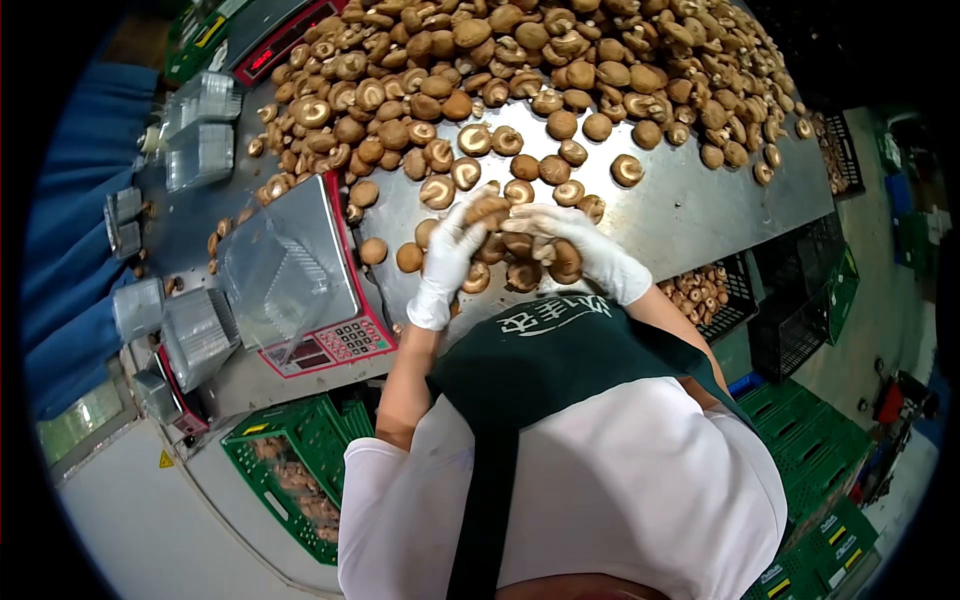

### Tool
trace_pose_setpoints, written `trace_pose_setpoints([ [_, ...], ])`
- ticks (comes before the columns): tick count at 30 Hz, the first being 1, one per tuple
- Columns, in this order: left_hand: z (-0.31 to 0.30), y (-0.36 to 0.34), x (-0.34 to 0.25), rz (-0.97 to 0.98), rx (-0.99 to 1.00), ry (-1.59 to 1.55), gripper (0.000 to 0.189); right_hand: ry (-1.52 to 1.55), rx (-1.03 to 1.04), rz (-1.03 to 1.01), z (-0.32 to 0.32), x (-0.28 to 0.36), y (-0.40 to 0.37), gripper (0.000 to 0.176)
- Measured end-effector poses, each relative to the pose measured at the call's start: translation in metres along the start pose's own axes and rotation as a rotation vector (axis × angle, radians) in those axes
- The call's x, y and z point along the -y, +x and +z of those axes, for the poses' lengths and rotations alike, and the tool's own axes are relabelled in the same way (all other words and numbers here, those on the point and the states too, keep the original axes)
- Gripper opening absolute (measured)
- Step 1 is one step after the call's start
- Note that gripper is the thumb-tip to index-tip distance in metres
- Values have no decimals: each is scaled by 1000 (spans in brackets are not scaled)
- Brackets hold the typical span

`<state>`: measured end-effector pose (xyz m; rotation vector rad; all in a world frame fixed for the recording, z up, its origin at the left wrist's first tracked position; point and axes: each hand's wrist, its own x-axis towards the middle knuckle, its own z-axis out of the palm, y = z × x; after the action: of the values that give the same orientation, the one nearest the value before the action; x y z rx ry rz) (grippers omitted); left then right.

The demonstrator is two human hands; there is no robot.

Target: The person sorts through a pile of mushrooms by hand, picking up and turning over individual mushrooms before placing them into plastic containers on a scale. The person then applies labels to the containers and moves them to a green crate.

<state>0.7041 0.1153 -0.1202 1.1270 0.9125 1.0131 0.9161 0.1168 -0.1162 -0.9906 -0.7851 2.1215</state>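
Note:
My left hand, in a white glove, curls round the left side of a small cluster of shiitake mushrooms near the table's front edge. From the other side my right hand, gloved too, closes over more shiitake mushrooms, its fingers partly covering them. Just below and between both hands sits another mushroom, gills showing. Loose mushrooms lie close around on the metal table. The fingertips overlap the mushrooms, so the exact number held cannot be made out.
A large mushroom heap covers the table's far side. At left, a red-framed scale carries a clear plastic tray; stacked clear trays stand beyond it. Black crates are at right, a green crate of mushrooms below left.

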Motion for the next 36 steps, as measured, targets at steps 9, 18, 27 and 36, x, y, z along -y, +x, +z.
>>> trace_pose_setpoints([
  [9,-14,2,-7,65,-166,480,53,-230,-166,24,-38,34,-50,23],
  [18,-97,-8,13,-137,-564,352,32,-1036,-615,199,-174,49,-177,54],
  [27,-78,-15,14,-134,-84,1080,48,-1062,-585,17,-107,39,-91,41],
  [36,-95,-24,16,-96,-136,1024,47,-1417,-806,-439,-87,28,13,50],
])
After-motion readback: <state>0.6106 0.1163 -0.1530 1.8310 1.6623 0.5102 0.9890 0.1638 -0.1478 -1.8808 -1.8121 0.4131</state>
